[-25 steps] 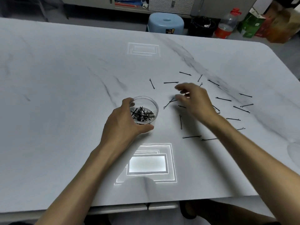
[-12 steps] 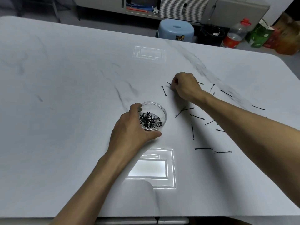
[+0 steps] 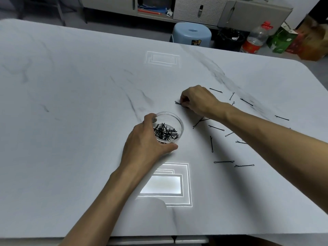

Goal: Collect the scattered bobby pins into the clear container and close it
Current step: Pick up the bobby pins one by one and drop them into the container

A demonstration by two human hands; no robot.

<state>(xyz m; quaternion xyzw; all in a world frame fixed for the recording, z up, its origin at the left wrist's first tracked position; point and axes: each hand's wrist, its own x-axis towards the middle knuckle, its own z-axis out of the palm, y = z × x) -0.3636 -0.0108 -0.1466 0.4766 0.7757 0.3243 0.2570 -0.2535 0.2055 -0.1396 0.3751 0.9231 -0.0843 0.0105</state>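
Observation:
A round clear container [image 3: 174,119] stands open on the white marble table [image 3: 71,121], with several black bobby pins heaped inside. My left hand [image 3: 145,141] wraps around its near side. My right hand [image 3: 197,101] is beyond the container, fingers pinched on a black bobby pin [image 3: 178,103] that sticks out to the left, low over the table. Several more bobby pins [image 3: 216,128] lie scattered to the right, some partly under my right forearm. No lid is in view.
Bright rectangles of light reflect on the table near me [image 3: 162,186] and farther back [image 3: 162,59]. Past the far edge stand a blue stool [image 3: 192,34], a plastic bottle [image 3: 256,39] and a green carton [image 3: 282,39].
My right hand reached away from the pins beside the container to the far pins, then closed its fingers on one. My left hand kept hold of the container.

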